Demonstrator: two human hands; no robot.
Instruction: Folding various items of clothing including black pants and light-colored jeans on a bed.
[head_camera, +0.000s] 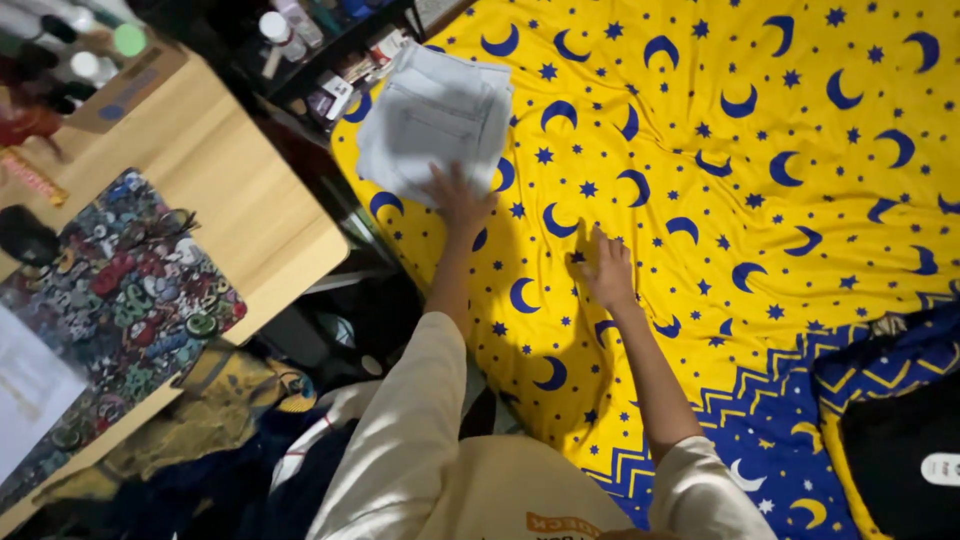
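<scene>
fingers: left hand (460, 203) spread flat on the folded pale-grey denim garment (433, 120); right hand (605, 272) splayed, empty, on the yellow moon-and-star bedsheet (760, 130)
handling: garment looks soft, floppy, light; best lifted under its folded edges

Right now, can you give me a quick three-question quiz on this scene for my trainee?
1. True or false: the left hand lies on the folded jeans.
2. What does the right hand touch: (a) the jeans, (b) the bedsheet, (c) the desk?
3. What pattern does the yellow bedsheet carry?

Key
1. True: its fingers reach the near edge of the pale folded jeans.
2. (b): it lies flat on the bedsheet, apart from the jeans.
3. Dark blue crescent moons and stars.
</scene>
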